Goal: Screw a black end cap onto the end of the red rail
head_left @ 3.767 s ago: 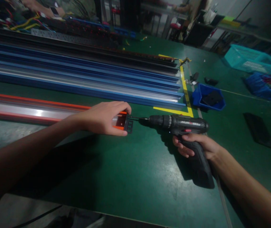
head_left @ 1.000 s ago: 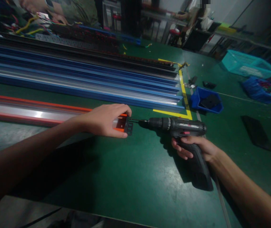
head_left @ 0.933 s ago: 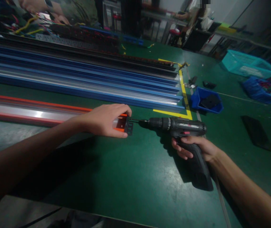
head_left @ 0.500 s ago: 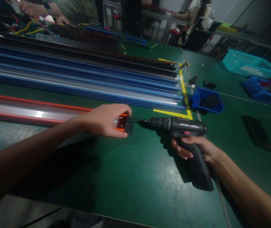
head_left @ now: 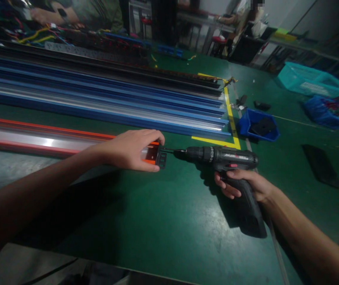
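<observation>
A long orange-edged metal profile [head_left: 47, 141] lies across the green table from the left. Its right end carries a black end cap [head_left: 161, 156]. My left hand [head_left: 132, 149] is wrapped over the profile at that end, thumb and fingertips pressed at the cap. On the right, my right hand [head_left: 243, 185] grips the handle of a black power drill [head_left: 231, 157], index finger near the trigger. The drill points left, and its thin bit [head_left: 172, 151] reaches the cap's upper part; the exact contact is too small to make out.
Several blue profiles [head_left: 113, 105] lie behind, beside yellow tape [head_left: 231, 114]. A blue bin [head_left: 258, 124], a dark flat object [head_left: 320, 165] and a teal crate [head_left: 312, 79] are at right. Another person's hand [head_left: 46, 16] shows at back left, near wires.
My hands, the drill and the profile show almost no movement. The other person's hands at the back left have shifted slightly.
</observation>
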Motion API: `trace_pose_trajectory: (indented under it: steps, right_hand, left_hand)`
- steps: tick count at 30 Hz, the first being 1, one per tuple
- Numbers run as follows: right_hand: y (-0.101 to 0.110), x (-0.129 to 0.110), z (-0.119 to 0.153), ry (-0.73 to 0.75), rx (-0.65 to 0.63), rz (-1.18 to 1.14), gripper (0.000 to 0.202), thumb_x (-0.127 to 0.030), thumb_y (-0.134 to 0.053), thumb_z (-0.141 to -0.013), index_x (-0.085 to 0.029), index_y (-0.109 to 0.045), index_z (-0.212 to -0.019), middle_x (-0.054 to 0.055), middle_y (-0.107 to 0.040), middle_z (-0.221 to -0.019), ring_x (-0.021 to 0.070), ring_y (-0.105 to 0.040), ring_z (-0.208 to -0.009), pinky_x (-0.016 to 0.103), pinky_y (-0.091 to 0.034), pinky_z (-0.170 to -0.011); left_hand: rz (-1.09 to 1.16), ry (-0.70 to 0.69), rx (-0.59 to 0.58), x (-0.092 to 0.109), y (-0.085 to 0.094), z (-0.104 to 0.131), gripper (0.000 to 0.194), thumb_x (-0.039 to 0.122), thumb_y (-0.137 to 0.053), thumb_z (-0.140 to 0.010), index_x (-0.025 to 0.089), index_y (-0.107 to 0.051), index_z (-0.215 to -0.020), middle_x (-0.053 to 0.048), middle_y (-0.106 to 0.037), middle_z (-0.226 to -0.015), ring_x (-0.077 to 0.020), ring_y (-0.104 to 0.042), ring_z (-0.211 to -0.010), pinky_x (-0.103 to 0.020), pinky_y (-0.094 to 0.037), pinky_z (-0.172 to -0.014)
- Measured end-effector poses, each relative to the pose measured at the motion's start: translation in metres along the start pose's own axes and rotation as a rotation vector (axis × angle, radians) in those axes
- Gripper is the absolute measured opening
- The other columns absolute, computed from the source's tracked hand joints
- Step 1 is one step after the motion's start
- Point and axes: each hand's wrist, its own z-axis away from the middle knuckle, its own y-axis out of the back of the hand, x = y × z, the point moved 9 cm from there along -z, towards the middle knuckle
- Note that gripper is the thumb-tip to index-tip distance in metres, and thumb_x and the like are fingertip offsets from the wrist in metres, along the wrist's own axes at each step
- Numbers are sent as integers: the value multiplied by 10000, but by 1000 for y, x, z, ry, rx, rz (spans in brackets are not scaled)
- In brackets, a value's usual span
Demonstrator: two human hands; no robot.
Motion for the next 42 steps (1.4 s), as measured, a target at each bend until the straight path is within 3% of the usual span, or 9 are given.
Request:
trace_pose_trajectory:
  steps: [42]
  right_hand:
    - [3, 2, 1, -32, 37, -13, 242, -312, -797, -968, -86, -816, -1052, 74, -751, -879, 64, -594, -521, 219, -602, -619]
  left_hand:
    - [10, 1, -6, 0, 0, 0, 648, 668, -748, -829, 262, -588, -1307, -70, -697, -1311, -293, -682, -1138, -355, -479, -920]
